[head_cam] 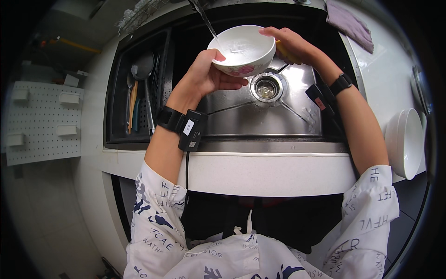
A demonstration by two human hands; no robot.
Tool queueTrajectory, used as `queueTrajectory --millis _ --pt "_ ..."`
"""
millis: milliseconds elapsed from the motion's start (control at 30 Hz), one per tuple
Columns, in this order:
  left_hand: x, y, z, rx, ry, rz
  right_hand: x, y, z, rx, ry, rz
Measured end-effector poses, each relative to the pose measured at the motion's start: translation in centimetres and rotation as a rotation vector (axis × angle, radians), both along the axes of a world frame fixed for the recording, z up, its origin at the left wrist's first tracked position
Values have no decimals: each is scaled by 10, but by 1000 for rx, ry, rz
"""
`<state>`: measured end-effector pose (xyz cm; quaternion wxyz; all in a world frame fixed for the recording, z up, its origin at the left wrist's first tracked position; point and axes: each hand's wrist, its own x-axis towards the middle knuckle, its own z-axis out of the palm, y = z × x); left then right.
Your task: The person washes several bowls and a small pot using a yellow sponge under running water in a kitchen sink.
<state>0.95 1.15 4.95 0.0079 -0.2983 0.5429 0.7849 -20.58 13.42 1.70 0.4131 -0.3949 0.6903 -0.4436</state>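
Note:
A white bowl [244, 43] with pink flowers on its outside is held above the sink [230, 122], tilted a little. My left hand [205, 73] grips its near left side, thumb over the rim and fingers underneath. At the right rim is my right hand [292, 45], its thumb on the edge. A yellow sponge or cloth [288, 52] shows between that hand and the bowl's outer wall. Running water [206, 21] falls into the bowl from above. Below the bowl lies the round metal drain [267, 88]. The fingertips of my right hand are partly hidden.
A black drainer tray [115, 115] at the sink's left holds a ladle [144, 69], chopsticks [132, 101] and other utensils. Stacked white bowls [406, 144] stand on the right counter. A purple cloth [350, 24] lies at the back right. A white pegboard [43, 115] is at far left.

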Motion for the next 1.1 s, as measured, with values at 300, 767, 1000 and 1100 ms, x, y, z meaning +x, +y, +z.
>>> queueTrajectory --millis 300,767,1000,1100 --pt "7 2 3 -28 -109 -126 -24 7 3 359 -148 276" --pt "-7 -1 -38 -1024 45 122 15 -12 -29 -195 1052 -11" --pt "-3 -10 -33 -1042 58 194 35 -16 -6 -357 1142 -134" --pt "-1 -11 -32 -704 134 238 34 -18 -7 -247 781 -175"
